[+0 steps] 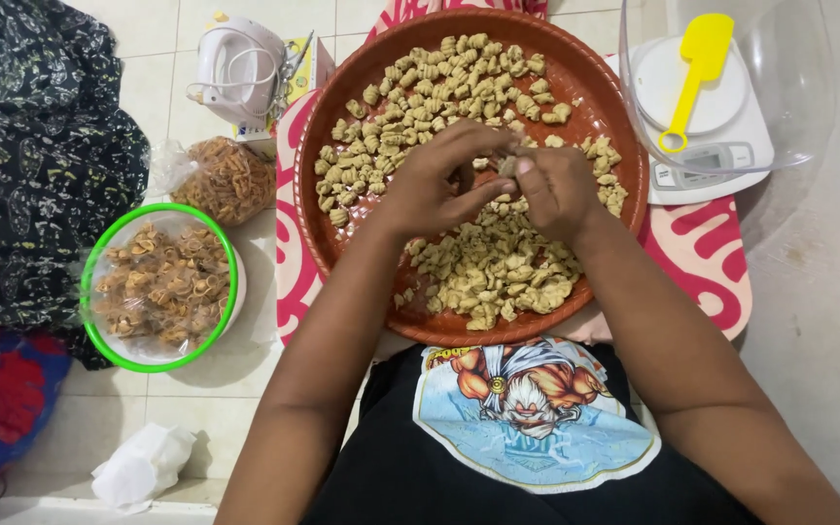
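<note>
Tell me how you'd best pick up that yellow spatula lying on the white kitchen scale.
Probably by the long, narrow handle of the yellow spatula, near its ring end, coming from above. It lies flat on the white scale with the clear bowl curving around it, so only the top is free.

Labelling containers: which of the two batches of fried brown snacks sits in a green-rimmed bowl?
The bagged fried snacks nearer the person, lower left, sit in the green-rimmed bowl. The other bag lies loose on the floor beside the red tray.

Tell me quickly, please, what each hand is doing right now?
Left hand: fingers curled, pinching a small dough piece over the brown tray.
Right hand: closed on the same dough piece.
</note>
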